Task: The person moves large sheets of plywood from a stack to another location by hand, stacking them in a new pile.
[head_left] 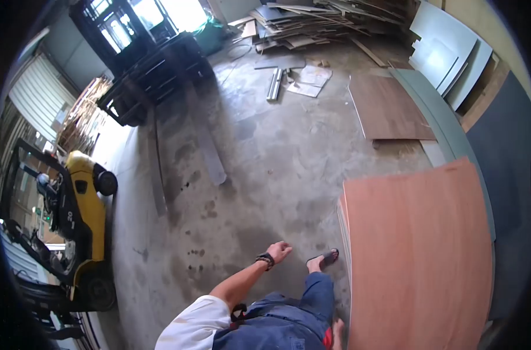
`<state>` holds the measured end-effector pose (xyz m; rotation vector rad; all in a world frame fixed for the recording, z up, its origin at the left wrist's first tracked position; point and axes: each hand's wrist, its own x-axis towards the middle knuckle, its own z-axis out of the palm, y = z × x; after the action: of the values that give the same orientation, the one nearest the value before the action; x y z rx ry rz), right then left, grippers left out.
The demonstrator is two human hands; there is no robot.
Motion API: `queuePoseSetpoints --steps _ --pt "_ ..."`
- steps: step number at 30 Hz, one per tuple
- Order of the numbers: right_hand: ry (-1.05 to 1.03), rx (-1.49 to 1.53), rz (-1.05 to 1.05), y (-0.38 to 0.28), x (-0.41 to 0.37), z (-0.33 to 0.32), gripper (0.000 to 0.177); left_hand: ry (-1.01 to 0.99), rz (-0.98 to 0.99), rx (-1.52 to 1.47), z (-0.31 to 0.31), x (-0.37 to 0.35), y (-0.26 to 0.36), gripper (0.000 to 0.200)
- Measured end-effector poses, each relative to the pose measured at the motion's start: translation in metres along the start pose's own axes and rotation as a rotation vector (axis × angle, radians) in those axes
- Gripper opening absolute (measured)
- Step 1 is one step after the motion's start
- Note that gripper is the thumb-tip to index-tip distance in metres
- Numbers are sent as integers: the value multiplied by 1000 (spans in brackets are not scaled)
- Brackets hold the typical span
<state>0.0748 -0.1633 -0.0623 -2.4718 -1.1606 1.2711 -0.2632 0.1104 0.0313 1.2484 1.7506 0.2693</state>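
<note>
My left hand (280, 251), with a dark band at the wrist, hangs over the concrete floor in front of my body. Its fingers are loosely curled in and nothing shows in them. My right hand (338, 332) is low beside my blue trousers, close to the left edge of a tall stack of reddish plywood sheets (417, 251). Its fingers are too unclear to read, and whether it touches the stack cannot be made out. My sandalled foot (324, 258) is on the floor left of the stack.
A dark forklift (154, 76) with long forks (204, 140) is at upper left. A yellow forklift (90, 204) is at far left. Scrap boards (312, 23) lie at the back, metal strips (274, 84) nearer. Brown boards (388, 108) and leaning grey panels (499, 192) are at right.
</note>
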Motion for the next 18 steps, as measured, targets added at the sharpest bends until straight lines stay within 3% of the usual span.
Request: queuePoseSetpoints --steps 1,5,10,14,16,17,18 --pt "-18 60 51 -12 1 0 23 68 107 134 -1 26 19 40" --pt "-21 488 239 -92 25 -28 24 -2 79 180 4 126 83 41" --pt "152 1151 446 -225 62 -122 26 -132 160 290 1 215 171 41" --pt "221 1283 346 -283 79 -163 33 -185 275 500 33 326 193 35" --pt "265 1331 140 -301 90 -155 45 -258 348 504 65 393 183 33" --pt "272 1343 164 -297 95 -139 45 -218 419 601 93 426 165 37" --pt "269 1334 342 -281 95 -115 31 -182 415 608 105 443 169 41"
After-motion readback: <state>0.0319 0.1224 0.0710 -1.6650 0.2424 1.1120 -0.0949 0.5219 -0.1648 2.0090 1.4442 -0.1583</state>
